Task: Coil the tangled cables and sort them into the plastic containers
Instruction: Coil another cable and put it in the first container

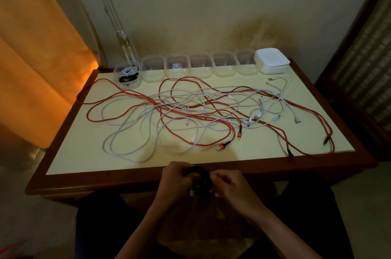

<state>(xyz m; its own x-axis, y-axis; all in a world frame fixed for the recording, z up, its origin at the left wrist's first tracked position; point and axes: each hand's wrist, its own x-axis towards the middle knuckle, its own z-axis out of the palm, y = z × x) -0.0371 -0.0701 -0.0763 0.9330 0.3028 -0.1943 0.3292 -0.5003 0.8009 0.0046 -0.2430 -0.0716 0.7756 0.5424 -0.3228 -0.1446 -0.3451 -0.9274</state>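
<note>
1. Head view: the left hand (176, 180) and the right hand (229, 184) are both curled around a black cable coil (200, 176), holding it just off the near edge of the desk (69, 153).
2. The step in hand appears to be finishing or securing this coil.
3. Beyond the hands, red cables (182, 110) and white cables (131, 129) lie tangled across the desk.
4. Farther off, to the hands' left, the first plastic container (127, 77) already holds a white and a black coil; five empty containers (200, 66) and stacked white lids (271, 61) continue rightward.
5. The next move likely calls for reaching forward to drop the coil into a container.
</note>
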